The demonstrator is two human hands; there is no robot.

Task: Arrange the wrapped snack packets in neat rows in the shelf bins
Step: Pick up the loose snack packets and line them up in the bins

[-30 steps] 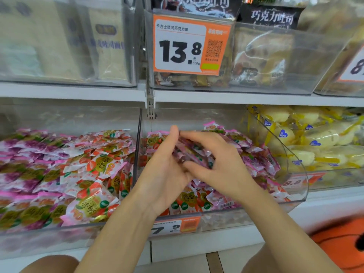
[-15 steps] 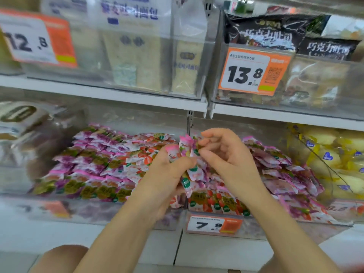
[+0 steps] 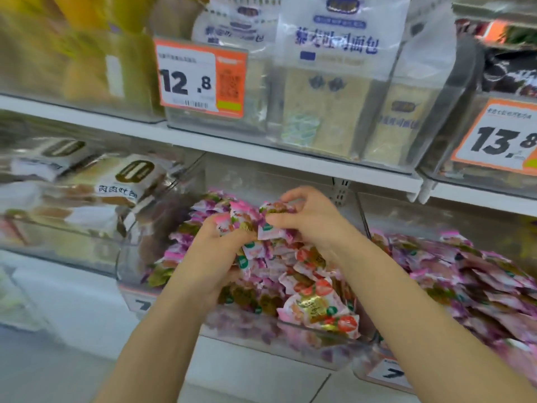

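Both my hands are over the middle bin (image 3: 290, 341): left hand (image 3: 216, 254) and right hand (image 3: 312, 221) fingers clamped on pink packets (image 3: 255, 221).

left hand (image 3: 213, 257): gripping packets (image 3: 247, 221) | right hand (image 3: 315, 225): fingers (image 3: 292, 195) curled, pinching packets | forearms extended forward

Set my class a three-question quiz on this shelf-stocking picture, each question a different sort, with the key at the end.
1. True or false: the left hand and the right hand each grip pink snack packets.
2. The orange price tag above and left of the hands reads: A 12.8, B 9.5, C 20.0.
3. Fill in: the packets lie in a ____ plastic bin.
Key: 1 true; 2 A; 3 clear.
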